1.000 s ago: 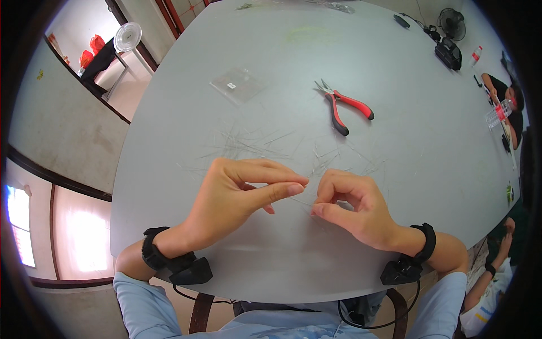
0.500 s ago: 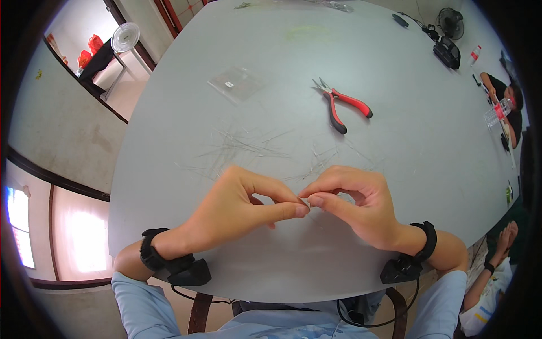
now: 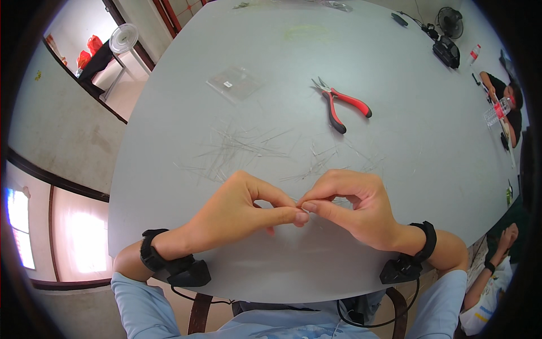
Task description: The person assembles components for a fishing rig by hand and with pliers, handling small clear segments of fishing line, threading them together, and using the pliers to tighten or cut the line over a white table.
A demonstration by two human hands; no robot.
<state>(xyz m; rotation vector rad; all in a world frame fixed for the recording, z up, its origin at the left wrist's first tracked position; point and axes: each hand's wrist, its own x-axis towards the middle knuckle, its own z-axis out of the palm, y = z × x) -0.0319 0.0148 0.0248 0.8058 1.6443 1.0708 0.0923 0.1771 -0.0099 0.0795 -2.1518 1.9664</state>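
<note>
My left hand [image 3: 248,204] and my right hand [image 3: 357,204] meet over the near half of the table, thumb and forefinger pinched on each. Between the touching fingertips a tiny pale bit of thin wire barely shows; the fingers cover most of it. Just beyond my left hand lies a loose scatter of thin silvery wires [image 3: 234,150]. A second, smaller scatter of wires [image 3: 323,158] lies beyond my right hand, partly behind it. Farther off, pliers [image 3: 333,104] with red and black handles rest with their jaws slightly apart, pointing away.
A clear flat plastic bag [image 3: 236,83] with a small white label lies left of the pliers. At the far right are a black device [image 3: 446,53], a small fan [image 3: 451,22] and plastic bottles. Other people sit along the right edge. Cables hang from my wrist bands.
My joined fingertips have shifted slightly toward me and to the left, with the right fingers pressing closer over the left. The pliers, bag and scattered wires lie as before.
</note>
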